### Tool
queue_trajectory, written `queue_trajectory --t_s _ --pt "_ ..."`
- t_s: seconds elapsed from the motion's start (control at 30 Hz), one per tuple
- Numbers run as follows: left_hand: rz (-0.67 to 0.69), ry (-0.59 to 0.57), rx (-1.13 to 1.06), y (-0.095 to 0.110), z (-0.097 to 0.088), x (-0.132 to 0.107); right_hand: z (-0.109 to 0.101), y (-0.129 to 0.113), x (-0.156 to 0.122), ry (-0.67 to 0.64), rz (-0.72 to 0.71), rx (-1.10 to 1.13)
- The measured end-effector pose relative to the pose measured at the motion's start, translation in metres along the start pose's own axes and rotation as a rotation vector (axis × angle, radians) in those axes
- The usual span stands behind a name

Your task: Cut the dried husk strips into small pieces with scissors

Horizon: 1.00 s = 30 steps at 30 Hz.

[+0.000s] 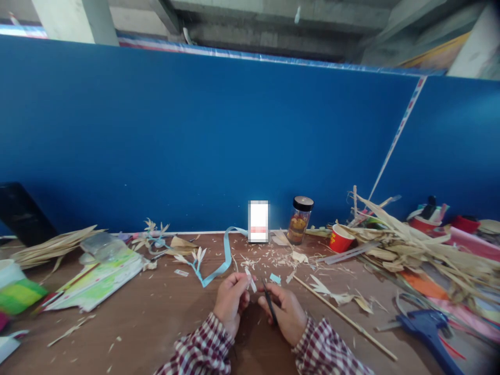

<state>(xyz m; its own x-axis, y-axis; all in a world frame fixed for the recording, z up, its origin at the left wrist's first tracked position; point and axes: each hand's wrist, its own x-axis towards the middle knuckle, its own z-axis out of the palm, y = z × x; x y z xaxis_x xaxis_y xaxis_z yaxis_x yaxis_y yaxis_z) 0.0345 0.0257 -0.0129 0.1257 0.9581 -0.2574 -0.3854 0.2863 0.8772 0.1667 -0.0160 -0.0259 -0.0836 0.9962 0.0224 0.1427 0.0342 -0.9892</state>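
Note:
Between the thumb and fingers of my left hand (231,301) is a small pale strip (250,279), pointed like a petal, its tip sticking up. My right hand (286,311) is closed around dark, slim scissors (269,301), whose tips point up and away from me, just right of the strip and apart from it. My fingers hide most of the scissors' handles. Past my hands, small pale scraps (260,256) lie scattered on the brown table (156,333). A light blue ribbon (227,250) curls at the left beside a white petalled piece (195,262).
A dark-lidded jar (300,221) and a red paper cup (341,239) stand at the back. Dried husks (414,245) pile up on the right, near a blue glue gun (424,325). A thin stick (347,317) lies right of my hands. Behind rises a blue partition (234,120).

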Motion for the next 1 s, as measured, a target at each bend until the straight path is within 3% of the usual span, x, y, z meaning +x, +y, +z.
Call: queue_trajectory --t_s 0.43,1.0 --pt "-0.027 0.007 -0.012 -0.0016 0.0002 0.0016 0.0009 -0.0017 -0.0004 0.002 0.03 0.007" --pt "-0.022 0.045 -0.029 -0.0013 0.0002 0.0017 0.0002 0.0041 -0.0009 -0.031 -0.073 -0.133"
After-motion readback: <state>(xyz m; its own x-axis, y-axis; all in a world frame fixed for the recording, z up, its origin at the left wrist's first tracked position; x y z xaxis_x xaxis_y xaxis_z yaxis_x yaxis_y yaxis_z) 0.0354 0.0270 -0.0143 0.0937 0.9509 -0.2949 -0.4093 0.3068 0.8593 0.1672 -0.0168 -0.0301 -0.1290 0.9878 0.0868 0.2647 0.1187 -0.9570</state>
